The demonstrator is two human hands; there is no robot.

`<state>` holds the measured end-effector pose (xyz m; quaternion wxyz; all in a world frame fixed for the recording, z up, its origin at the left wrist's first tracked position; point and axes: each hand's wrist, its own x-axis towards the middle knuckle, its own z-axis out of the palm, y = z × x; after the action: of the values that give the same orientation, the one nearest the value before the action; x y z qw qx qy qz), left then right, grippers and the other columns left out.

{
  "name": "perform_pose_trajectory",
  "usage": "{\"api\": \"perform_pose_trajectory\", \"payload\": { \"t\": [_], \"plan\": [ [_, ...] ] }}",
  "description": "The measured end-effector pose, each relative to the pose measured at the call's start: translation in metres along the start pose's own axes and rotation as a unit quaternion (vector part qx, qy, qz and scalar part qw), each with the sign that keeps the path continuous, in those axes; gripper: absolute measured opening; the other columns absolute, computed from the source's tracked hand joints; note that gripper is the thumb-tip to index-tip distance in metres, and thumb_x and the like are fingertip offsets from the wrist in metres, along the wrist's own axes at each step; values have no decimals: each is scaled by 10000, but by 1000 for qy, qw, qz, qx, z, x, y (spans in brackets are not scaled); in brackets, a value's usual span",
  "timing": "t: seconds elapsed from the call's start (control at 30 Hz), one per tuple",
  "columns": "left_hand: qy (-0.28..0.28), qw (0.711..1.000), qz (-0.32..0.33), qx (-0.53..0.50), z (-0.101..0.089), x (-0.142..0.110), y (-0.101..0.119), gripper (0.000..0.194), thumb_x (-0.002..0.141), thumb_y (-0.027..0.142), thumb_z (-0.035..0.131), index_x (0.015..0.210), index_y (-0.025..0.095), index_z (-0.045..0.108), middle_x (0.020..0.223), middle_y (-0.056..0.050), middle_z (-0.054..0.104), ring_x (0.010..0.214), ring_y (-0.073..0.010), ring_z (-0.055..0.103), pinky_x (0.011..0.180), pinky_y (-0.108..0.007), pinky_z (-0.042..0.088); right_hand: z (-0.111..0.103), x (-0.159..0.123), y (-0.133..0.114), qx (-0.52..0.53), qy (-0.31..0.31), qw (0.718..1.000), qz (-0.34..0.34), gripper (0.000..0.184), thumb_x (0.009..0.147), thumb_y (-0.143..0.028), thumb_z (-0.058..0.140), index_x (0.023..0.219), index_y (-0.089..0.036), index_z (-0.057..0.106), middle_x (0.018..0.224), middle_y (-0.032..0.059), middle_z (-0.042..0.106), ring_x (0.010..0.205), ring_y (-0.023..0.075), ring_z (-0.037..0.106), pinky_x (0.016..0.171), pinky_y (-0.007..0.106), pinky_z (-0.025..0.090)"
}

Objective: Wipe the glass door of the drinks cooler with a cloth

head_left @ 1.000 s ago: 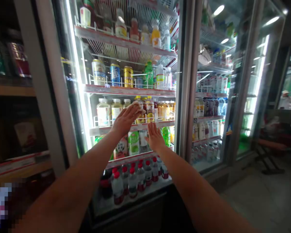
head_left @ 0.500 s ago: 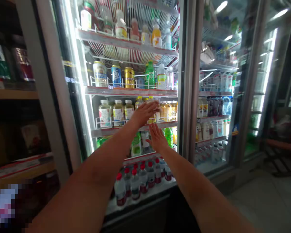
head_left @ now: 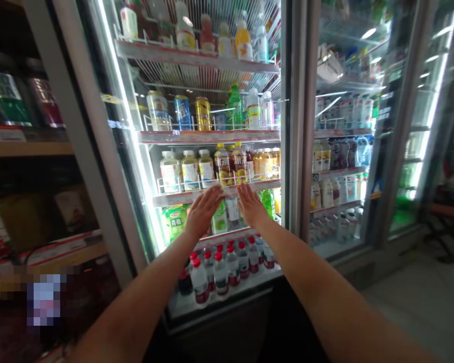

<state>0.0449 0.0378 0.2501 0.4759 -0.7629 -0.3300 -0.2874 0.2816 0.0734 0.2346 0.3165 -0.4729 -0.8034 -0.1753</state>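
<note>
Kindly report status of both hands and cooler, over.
Left hand raised, something pale, blurred, at its fingers. Right hand open beside it. Cooler ahead; contact unclear.

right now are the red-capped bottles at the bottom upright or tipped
Upright: the red-capped bottles stand cap-up, lower in view than the left hand and right hand.

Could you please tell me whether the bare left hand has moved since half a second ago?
Yes: the left hand has moved down and leftward. It covered part of the brown, yellow-capped plastic bottles; now it appears below and left.
</note>
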Motion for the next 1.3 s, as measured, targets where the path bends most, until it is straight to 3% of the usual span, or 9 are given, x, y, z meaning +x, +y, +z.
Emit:
{"api": "perform_pose_trajectory", "payload": {
  "t": [0.17, 0.3, 0.43, 0.6, 0.8, 0.9, 1.03, 1.23, 1.3],
  "plan": [
    [-61, 994, 95, -15, 36, -94, 53, 518, 989, 115, 484, 1496, 207, 535, 1597, -44, 467, 1547, -228, 317, 1250, -399, 297, 4, 2, -2, -3, -2, 1000, 13, 708, 1065, -312, 386, 1670, -182, 42, 1703, 66, -61, 1593, 226, -73, 1304, 543, 144],
    [-110, 978, 173, -33, 50, -110, 75, 473, 1036, 211, 497, 1506, 253, 514, 1634, -4, 412, 1547, -191, 315, 1251, -382, 295, 6, 1, -4, -12, 0, 1000, 23, 700, 1065, -326, 408, 1670, -165, 94, 1707, 81, -44, 1596, 235, -53, 1307, 531, 123],
    [-121, 968, 216, -27, 46, -88, 61, 486, 1045, 230, 492, 1527, 291, 477, 1662, 27, 353, 1555, -159, 290, 1263, -386, 280, 6, 1, -5, -18, 3, 999, 27, 732, 1061, -368, 434, 1669, -151, 90, 1705, 90, -56, 1597, 240, -59, 1307, 528, 120],
    [-71, 979, 190, 0, 9, -35, -1, 599, 974, 120, 517, 1543, 299, 463, 1636, -5, 401, 1557, -181, 293, 1303, -441, 182, 4, 1, -6, -18, -9, 1000, 22, 736, 1064, -383, 425, 1668, -145, 81, 1703, 87, -69, 1594, 242, -69, 1309, 523, 118],
    [-8, 999, -22, 30, -53, 48, -78, 715, 913, -38, 378, 1553, 272, 454, 1690, -14, 281, 1594, -190, 151, 1291, -468, 244, 1, 1, -6, -13, -11, 1000, 21, 743, 1058, -370, 436, 1670, -150, 75, 1706, 98, -43, 1594, 242, -59, 1307, 534, 118],
    [20, 998, -60, 15, -62, 59, -98, 675, 946, -18, 318, 1563, 230, 436, 1711, -17, 223, 1599, -230, 129, 1277, -510, 267, -3, 0, -4, -16, -18, 1000, 13, 758, 1053, -369, 453, 1671, -155, 71, 1704, 97, -55, 1595, 245, -55, 1307, 526, 132],
    [42, 997, -51, -27, -43, 19, -83, 665, 984, 27, 278, 1570, 305, 422, 1710, 52, 227, 1590, -225, 183, 1298, -454, 239, -6, 0, -3, -13, -17, 1000, -1, 772, 1047, -382, 470, 1671, -164, 71, 1702, 89, -64, 1595, 247, -50, 1306, 523, 157],
    [-36, 995, 80, -37, 14, -99, 9, 595, 974, 71, 418, 1523, 282, 505, 1595, -11, 475, 1573, -182, 245, 1282, -379, 254, -7, 1, -5, -7, -36, 999, 18, 783, 1055, -444, 452, 1669, -158, 60, 1699, 80, -86, 1595, 250, -53, 1308, 508, 144],
    [-81, 991, 100, -36, 30, -124, 39, 589, 973, 119, 477, 1536, 291, 483, 1603, -6, 463, 1556, -183, 293, 1269, -370, 274, -6, 0, -6, -15, -29, 999, 17, 784, 1054, -443, 458, 1669, -154, 66, 1700, 87, -76, 1596, 249, -51, 1310, 509, 128]
  ]
}}
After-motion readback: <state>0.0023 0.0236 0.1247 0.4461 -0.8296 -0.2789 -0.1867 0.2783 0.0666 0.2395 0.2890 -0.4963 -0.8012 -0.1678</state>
